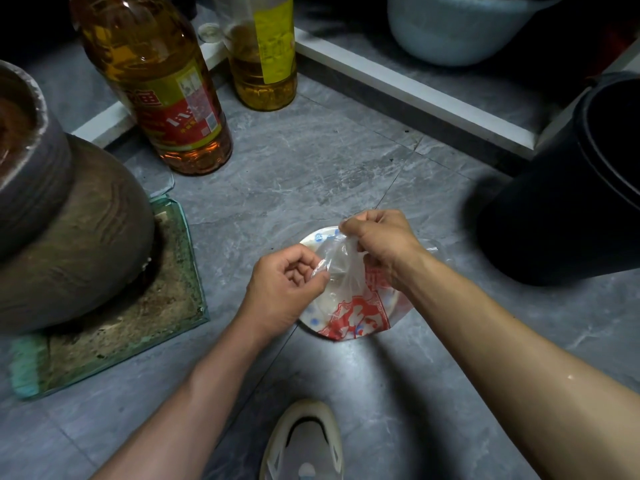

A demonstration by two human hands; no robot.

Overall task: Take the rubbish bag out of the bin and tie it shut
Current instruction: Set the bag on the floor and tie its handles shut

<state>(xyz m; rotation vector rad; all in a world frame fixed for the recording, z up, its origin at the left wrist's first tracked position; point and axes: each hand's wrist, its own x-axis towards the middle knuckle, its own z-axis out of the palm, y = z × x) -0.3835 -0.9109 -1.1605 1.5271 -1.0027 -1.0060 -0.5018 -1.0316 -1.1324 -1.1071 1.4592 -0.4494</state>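
Note:
A thin clear rubbish bag (349, 306) with red print sits on the grey floor tiles, with white paper plates showing inside it. My left hand (284, 282) pinches one loose end of the bag's top. My right hand (381, 244) grips the other end, a little higher and further away. The two ends are held close together above the bag. The black bin (568, 188) stands to the right, apart from the bag, and its inside is dark.
Two large oil bottles (156, 84) (263, 53) stand at the back left. A big brown clay jar (65, 216) rests on a glass slab (114, 323) at left. A white threshold strip (412, 84) crosses the back, with a pale basin (460, 26) beyond. My shoe (304, 441) is below.

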